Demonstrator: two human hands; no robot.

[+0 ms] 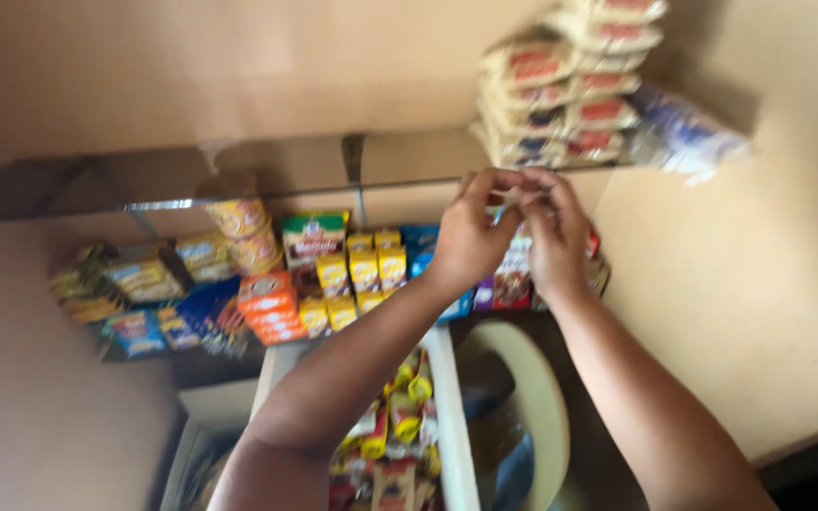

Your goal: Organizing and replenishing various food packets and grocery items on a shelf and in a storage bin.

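Both arms reach up toward a wall shelf (239, 201) stocked with small packaged goods. The left hand (471, 237) and the right hand (551, 241) meet just under the shelf edge, fingertips pinched together on a small pale item (513, 196) held between them; motion blur hides what it is, so each grip reads as closed on that item, not open. Behind the hands stand dark sachets and red packs (511, 284), and to the left rows of small yellow boxes (364, 270), an orange stack (267, 305) and blue packets (158, 329). Above, on the higher shelf, lies a pile of flat noodle-type packs (560, 90) beside a clear wrapped bundle (684, 132). Below the arms an open white carton (452, 426) holds more yellow and red sachets, so as a judgement the stocking looks partway through: the shelves are largely filled, goods remain in the carton.
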